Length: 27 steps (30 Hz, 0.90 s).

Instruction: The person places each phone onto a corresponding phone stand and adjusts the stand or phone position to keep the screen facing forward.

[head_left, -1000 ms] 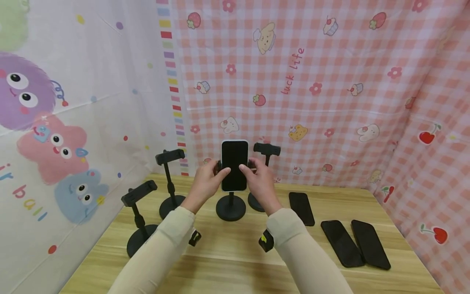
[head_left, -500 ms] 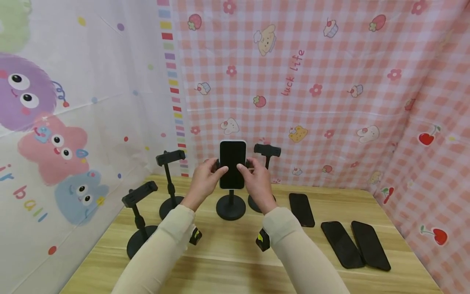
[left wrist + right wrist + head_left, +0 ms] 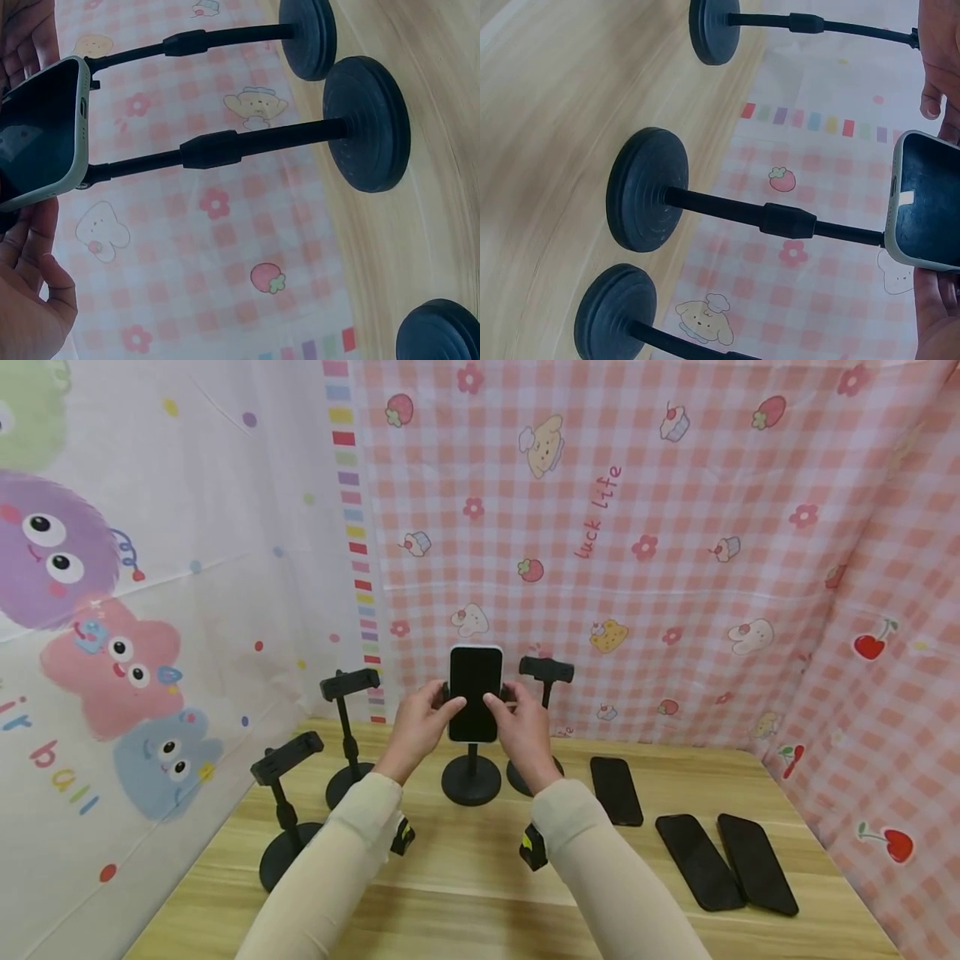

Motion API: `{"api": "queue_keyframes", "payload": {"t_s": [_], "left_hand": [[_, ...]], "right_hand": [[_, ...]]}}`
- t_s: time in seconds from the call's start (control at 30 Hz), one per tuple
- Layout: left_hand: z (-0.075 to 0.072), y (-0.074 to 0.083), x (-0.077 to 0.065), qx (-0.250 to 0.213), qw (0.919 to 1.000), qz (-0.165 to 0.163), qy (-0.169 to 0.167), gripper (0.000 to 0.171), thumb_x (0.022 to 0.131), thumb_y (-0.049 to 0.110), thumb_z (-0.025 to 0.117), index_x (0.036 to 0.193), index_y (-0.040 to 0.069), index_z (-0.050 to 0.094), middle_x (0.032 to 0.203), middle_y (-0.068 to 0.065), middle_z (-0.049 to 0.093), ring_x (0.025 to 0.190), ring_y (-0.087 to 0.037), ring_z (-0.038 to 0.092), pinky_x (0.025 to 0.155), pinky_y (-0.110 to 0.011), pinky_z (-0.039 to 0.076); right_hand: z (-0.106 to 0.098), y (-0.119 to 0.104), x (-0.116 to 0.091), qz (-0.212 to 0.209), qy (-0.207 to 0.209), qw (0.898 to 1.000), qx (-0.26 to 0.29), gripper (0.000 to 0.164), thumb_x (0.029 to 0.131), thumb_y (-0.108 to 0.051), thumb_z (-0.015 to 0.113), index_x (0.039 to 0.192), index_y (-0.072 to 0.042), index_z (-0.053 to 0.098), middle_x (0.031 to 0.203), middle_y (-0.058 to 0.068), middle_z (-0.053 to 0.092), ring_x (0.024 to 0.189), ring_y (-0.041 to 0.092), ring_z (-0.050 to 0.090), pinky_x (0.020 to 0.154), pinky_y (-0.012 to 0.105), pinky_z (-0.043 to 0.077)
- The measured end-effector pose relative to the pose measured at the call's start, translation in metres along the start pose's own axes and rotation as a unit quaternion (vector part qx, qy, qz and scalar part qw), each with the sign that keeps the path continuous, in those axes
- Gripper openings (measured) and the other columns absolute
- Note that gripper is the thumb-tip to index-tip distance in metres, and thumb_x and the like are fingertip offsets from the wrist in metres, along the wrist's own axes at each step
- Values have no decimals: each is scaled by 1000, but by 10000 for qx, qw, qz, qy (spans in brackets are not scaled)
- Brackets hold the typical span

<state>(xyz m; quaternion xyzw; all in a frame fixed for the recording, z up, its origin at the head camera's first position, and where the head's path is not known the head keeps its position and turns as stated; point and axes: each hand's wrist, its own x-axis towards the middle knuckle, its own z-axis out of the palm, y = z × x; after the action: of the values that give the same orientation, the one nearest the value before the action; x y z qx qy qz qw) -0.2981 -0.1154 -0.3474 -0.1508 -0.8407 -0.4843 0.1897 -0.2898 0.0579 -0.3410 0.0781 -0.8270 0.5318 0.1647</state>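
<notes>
A phone (image 3: 475, 677) with a dark screen and pale frame stands upright at the top of a black phone stand (image 3: 471, 781). My left hand (image 3: 415, 727) grips the phone's left side, thumb on the screen and fingers reaching behind. On the opposite edge my right hand (image 3: 525, 731) does the same. Dark clamp ends show by the fingers at both sides. In the left wrist view the stand's pole (image 3: 262, 139) runs from its round base up to the phone (image 3: 45, 127). The right wrist view shows the phone's (image 3: 930, 195) lower edge; its back is hidden.
Two black stands with bare clamps, a nearer one (image 3: 287, 758) and a farther one (image 3: 349, 683), are on the left. Another stand (image 3: 546, 670) is behind my right hand. Several dark phones lie on the right: one farther back (image 3: 617, 791), a pair nearer (image 3: 700, 862).
The phone and both hands have shifted very slightly left over the stand's base. My right forearm has drawn a little inward. The grip on the phone looks the same.
</notes>
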Motion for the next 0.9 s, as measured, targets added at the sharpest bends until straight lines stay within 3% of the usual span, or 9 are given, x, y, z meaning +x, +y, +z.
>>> {"api": "queue_keyframes", "payload": {"t_s": [0.27,0.6,0.9], "left_hand": [[0,0,2,-36,9999,-111,-119,26,100,33,61,111,10,63,89,-6,63,82,-23,58,71,-37,48],[-2,-5,8,-302,9981,-471,-270,29,99,40,59,113,14,61,88,-7,58,79,-24,52,68,-35,43],[-12,-10,17,-213,9980,-474,-350,30,100,40,58,96,11,54,79,-9,48,70,-25,45,64,-35,38]], "right_hand": [[-2,4,0,-104,-199,9997,-29,41,102,-28,58,139,-11,54,125,10,64,114,25,63,89,45,53],[-5,12,-4,-37,-496,9984,273,46,104,-20,54,150,-16,45,134,9,59,119,23,60,89,43,52],[-10,19,-9,-186,-488,9976,444,45,102,-16,58,146,-9,48,136,14,58,121,28,59,98,45,48]]}}
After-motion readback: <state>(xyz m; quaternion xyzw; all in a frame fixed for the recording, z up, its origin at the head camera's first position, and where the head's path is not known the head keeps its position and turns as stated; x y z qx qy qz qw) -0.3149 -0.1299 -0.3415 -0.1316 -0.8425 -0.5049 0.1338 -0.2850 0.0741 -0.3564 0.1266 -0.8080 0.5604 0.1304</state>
